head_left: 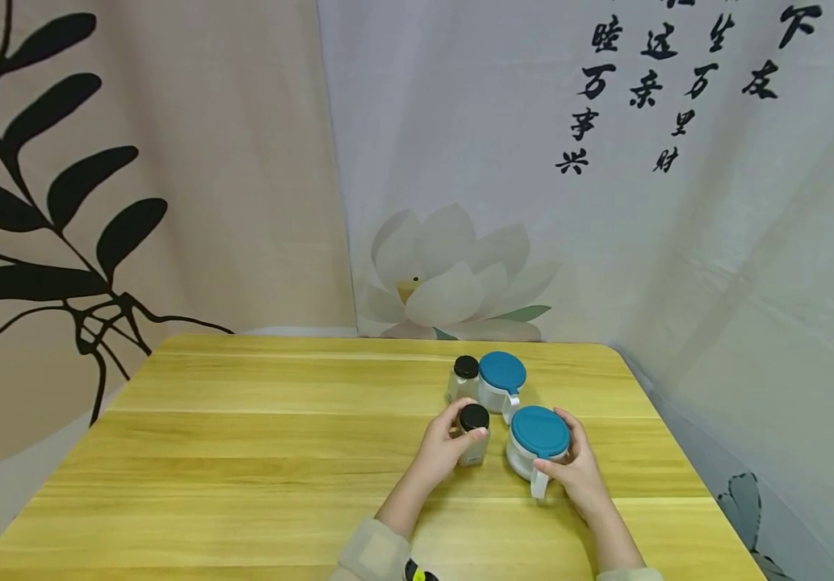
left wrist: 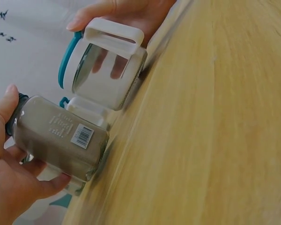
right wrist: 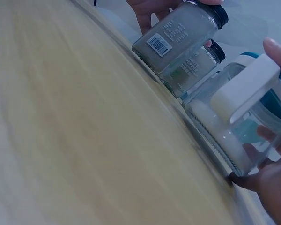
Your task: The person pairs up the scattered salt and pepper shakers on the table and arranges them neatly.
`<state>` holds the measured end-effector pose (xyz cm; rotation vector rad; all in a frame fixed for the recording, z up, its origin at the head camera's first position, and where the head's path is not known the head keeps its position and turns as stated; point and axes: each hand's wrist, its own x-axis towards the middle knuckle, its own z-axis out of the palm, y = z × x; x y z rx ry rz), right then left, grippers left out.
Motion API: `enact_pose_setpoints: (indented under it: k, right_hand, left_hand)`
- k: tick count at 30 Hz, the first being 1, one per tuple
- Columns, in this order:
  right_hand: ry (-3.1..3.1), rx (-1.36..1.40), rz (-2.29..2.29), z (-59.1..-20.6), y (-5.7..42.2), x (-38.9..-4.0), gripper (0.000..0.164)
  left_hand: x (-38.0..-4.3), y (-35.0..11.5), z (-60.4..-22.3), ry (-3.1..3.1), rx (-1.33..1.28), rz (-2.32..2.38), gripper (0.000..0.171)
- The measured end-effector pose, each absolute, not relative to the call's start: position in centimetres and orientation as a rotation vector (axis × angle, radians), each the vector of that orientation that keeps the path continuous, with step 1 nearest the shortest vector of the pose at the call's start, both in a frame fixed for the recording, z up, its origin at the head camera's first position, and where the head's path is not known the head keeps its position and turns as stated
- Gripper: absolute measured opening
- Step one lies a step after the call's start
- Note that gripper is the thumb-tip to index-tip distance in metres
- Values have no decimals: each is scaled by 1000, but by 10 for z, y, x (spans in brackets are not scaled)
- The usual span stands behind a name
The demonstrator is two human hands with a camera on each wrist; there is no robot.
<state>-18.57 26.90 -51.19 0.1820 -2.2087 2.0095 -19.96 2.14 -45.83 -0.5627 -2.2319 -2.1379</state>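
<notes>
My left hand (head_left: 437,452) grips a square glass spice jar (left wrist: 61,133) with a black lid, grey-brown powder inside and a barcode sticker low on its side. Thumb and fingers reach round it near the lid. To the right, my right hand (head_left: 582,474) holds a round glass seasoning pot (head_left: 538,433) with a blue lid and a white handle that faces me. White contents lie at the bottom of this pot in the right wrist view. Both vessels stand upright at the tabletop, a small gap apart.
Just behind stand a second black-lidded spice jar (head_left: 464,378) and a second blue-lidded pot (head_left: 501,373), side by side. All sit on a wooden table (head_left: 242,468), right of its middle. A printed cloth (head_left: 257,161) hangs beyond the far edge.
</notes>
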Motion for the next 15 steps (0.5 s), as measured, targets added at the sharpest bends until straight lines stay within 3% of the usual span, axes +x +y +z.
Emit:
enact_pose_setpoints:
  k: [15]
  right_hand:
    - [-2141, 174, 2034, -510, 263, -182, 85]
  left_hand:
    - [-197, 18, -453, -2254, -526, -2167, 38]
